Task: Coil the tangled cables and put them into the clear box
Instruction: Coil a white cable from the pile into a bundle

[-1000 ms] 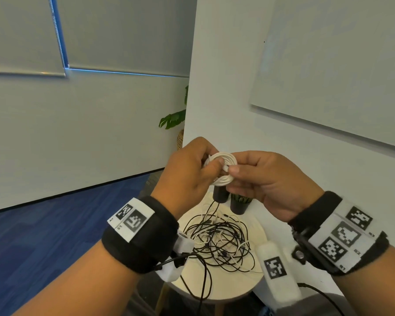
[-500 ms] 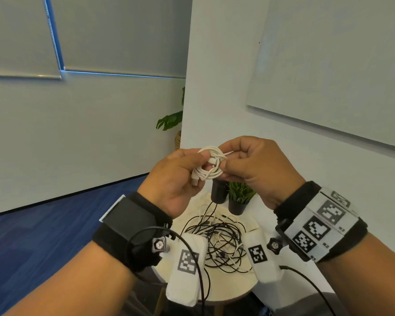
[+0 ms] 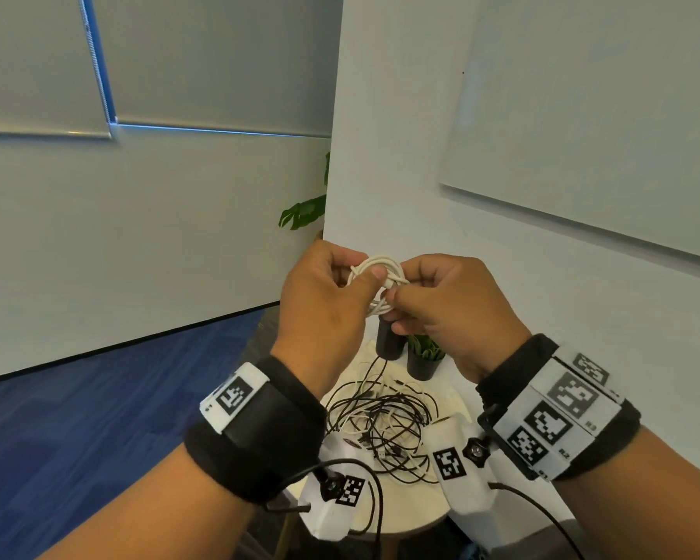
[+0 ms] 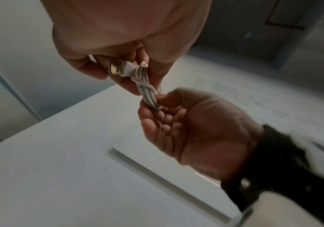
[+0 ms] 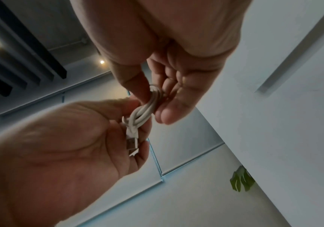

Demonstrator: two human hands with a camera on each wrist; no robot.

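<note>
A white cable [image 3: 380, 265], wound into a small coil, hangs in the air between my two hands above the table. My left hand [image 3: 364, 276] pinches its left side with thumb over the loops. Its USB plug [image 5: 132, 142] lies against the left fingers [image 4: 91, 70]. My right hand [image 3: 397, 295] pinches the coil's right side [image 5: 153, 98], where strands cross over the bundle [image 4: 146, 90]. A tangle of black and white cables [image 3: 380, 426] lies on the round table [image 3: 405, 515] below. No clear box is in view.
Two small black pots [image 3: 388, 343], one with a green plant [image 3: 423, 353], stand at the table's far edge against the white wall [image 3: 401, 155]. Blue carpet [image 3: 98, 418] spreads to the left. A whiteboard [image 3: 582, 115] hangs on the right.
My left wrist rolled over and back again, and the coil turned a little between the fingers. Both hands kept hold of the white cable in about the same place.
</note>
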